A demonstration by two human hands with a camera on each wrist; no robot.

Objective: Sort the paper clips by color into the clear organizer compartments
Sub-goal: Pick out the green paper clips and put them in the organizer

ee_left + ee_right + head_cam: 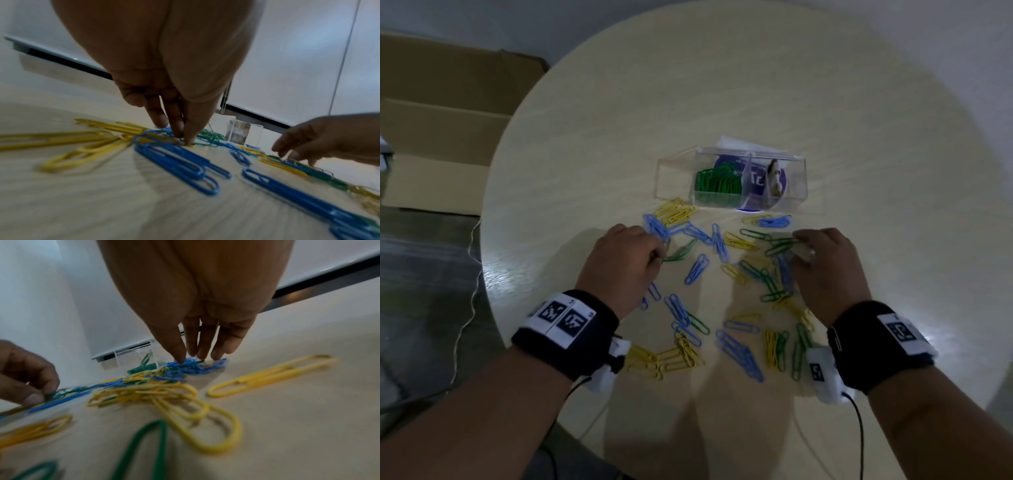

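A clear organizer (675,163) stands mid-table with a heap of green clips (717,185) in one compartment; the compartments beside it hold no clips. Blue, yellow and green paper clips (697,269) lie scattered in front of it. My left hand (658,255) pinches the end of a green clip (678,252) against the table; the left wrist view shows thumb and fingers (191,134) closed on it. My right hand (799,245) reaches down with straight fingers (205,352), its tips touching green clips (780,244) in the pile near the organizer.
The round pale table (756,85) drops off at its curved left edge. An open cardboard box (431,137) sits on the floor to the left. Cables run from both wristbands (856,421). A purple printed disc (760,181) shows through the organizer.
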